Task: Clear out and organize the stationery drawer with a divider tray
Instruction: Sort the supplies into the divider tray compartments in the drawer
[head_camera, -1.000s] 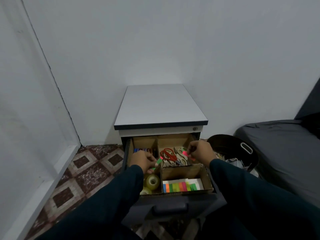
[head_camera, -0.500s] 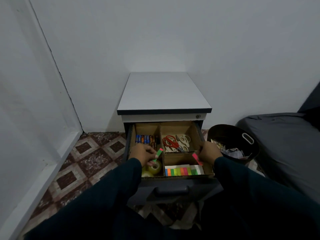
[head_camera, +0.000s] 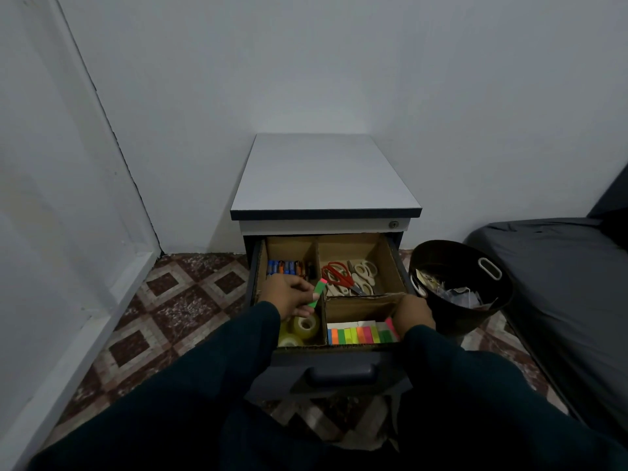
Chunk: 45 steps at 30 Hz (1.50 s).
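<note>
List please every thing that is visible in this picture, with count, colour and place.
cabinet: one, grey top, in the corner
divider tray: one, brown cardboard, in the open drawer
batteries: several, blue and orange, back left compartment
scissors: several, one red, others cream, back right
tape rolls: two, clear yellowish, front left
sticky flags: many colours, front right
bin: one, black, right of cabinet
left hand: holds green-pink flag pad
right hand: at front right compartment, holding a pink flag
</note>
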Tool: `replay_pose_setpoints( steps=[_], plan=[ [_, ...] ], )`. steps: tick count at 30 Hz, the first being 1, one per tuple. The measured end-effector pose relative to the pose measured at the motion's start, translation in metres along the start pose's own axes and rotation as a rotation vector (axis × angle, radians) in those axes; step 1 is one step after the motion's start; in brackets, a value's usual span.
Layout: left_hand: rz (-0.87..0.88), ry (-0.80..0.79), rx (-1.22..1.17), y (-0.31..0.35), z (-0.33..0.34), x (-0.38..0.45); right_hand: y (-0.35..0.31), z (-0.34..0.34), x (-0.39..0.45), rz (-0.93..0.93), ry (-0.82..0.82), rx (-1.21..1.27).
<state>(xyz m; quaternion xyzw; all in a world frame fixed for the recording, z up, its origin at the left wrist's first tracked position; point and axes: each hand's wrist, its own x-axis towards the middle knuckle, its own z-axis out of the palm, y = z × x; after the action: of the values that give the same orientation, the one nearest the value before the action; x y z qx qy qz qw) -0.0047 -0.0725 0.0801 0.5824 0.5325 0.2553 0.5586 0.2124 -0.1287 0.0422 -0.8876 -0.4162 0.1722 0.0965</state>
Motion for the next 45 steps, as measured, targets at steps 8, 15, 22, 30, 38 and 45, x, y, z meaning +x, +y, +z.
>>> replay_pose_setpoints(
  steps=[8,15,22,30,38,45],
  plan=[
    [-0.008,0.004,-0.066,-0.003,-0.013,-0.001,-0.003,0.01,0.002,0.004,0.033,-0.035],
    [-0.017,0.011,-0.095,-0.003,-0.021,-0.003,-0.007,0.009,0.001,0.018,-0.015,-0.071],
    [-0.02,0.002,-0.086,-0.005,-0.018,-0.006,-0.009,0.007,0.0,0.032,-0.073,-0.098],
    [-0.014,-0.023,-0.087,-0.005,-0.01,-0.011,-0.008,0.005,0.0,0.022,-0.119,-0.102],
    [-0.034,-0.057,-0.111,-0.001,0.0,-0.012,-0.006,0.0,-0.003,-0.032,-0.113,-0.131],
    [-0.056,-0.08,-0.067,0.002,0.016,-0.004,-0.025,-0.021,-0.003,-0.319,-0.073,0.069]
  ],
)
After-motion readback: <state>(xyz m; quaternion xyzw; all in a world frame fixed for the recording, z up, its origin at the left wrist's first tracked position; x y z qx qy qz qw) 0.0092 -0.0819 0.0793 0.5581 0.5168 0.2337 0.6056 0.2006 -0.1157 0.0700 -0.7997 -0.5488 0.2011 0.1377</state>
